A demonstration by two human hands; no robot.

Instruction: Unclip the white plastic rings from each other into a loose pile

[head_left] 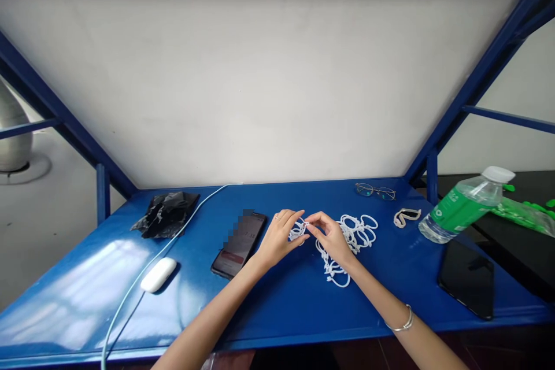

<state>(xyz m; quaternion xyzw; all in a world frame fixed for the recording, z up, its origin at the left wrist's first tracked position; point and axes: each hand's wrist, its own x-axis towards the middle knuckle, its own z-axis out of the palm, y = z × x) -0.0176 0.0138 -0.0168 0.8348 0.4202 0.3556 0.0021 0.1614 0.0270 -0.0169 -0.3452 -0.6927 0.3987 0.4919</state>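
Note:
A tangle of white cord loops (353, 237) lies in the middle of the blue table (281, 306). My left hand (277, 240) and my right hand (332, 237) meet over its left end. The fingers of each hand are pinched on a strand of the white cord, just above the table top. A ring shows on my left hand and a thin bracelet (405, 322) on my right wrist.
A phone (239, 244) lies left of my hands, with a white charger (158, 274), its cable and a crumpled black bag (167, 214) further left. Glasses (375, 191), a small beige loop (406, 217), a green-labelled bottle (463, 205) and a dark tablet (467, 277) are at the right.

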